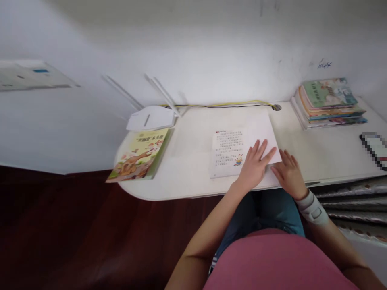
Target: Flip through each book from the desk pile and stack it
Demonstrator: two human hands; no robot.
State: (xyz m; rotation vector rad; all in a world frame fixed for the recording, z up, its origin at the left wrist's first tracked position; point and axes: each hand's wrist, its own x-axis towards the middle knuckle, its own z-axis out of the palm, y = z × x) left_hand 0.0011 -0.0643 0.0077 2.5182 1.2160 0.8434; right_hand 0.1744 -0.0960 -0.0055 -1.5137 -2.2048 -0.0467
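An open book (227, 147) lies on the white desk in front of me, its left page printed with lines of text and a small cartoon rabbit. A blank white sheet (261, 129) covers its right side; I cannot tell whether it is a page of the book or loose paper. My left hand (256, 164) rests flat on that sheet with the fingers spread. At the sheet's lower right corner is my right hand (289, 173), fingers stretched out and thumb apart, a grey wrist band below it. Nothing shows inside either hand.
A white router (151, 117) with antennas stands at the back left. A yellow-green picture book (139, 155) overhangs the desk's left edge. A stack of books (329, 102) sits back right, near a pixelated phone-like object (375, 147). Cables run to a hole (276, 107).
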